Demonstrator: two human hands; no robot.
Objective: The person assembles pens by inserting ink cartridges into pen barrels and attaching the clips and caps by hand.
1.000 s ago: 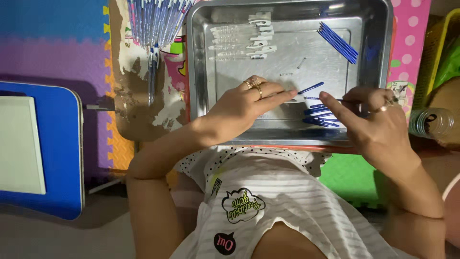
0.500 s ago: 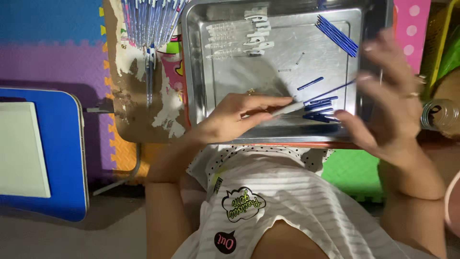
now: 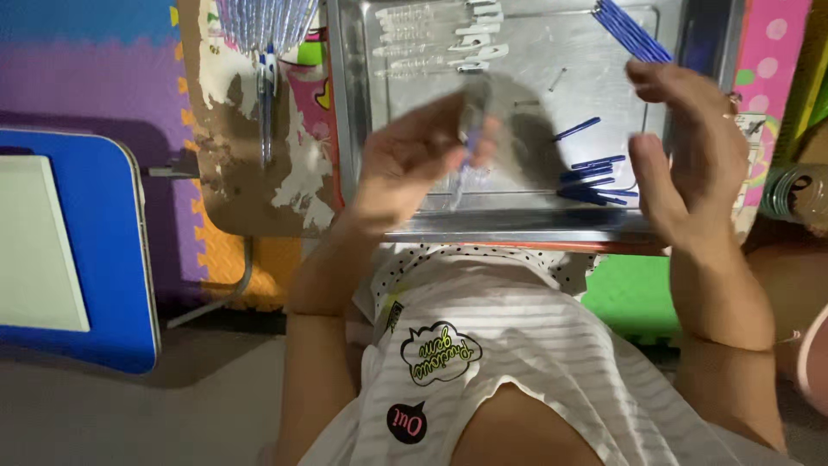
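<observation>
My left hand [image 3: 412, 164] is lifted above a shiny metal tray [image 3: 517, 226] and is closed around a clear pen barrel [image 3: 464, 168] with a bluish part, blurred by motion. My right hand [image 3: 690, 151] hovers over the tray's right side, fingers and thumb apart, and I see nothing in it. Under and beside it lie several short blue pen pieces [image 3: 591, 179]. A bunch of long blue sticks [image 3: 630, 30] rests in the tray's far right corner. Clear barrels with white clips [image 3: 435, 39] lie in a row at its far left.
The tray sits on a small worn table [image 3: 233, 173], where a bundle of finished pens [image 3: 263, 26] lies at the far left. A blue-framed board [image 3: 103, 259] stands at the left. A clear bottle [image 3: 798, 194] lies at the right, on coloured foam floor mats [image 3: 86, 69].
My left hand has risen off the tray floor with the clear barrel. My right hand left the blue pieces, lifted and spread apart.
</observation>
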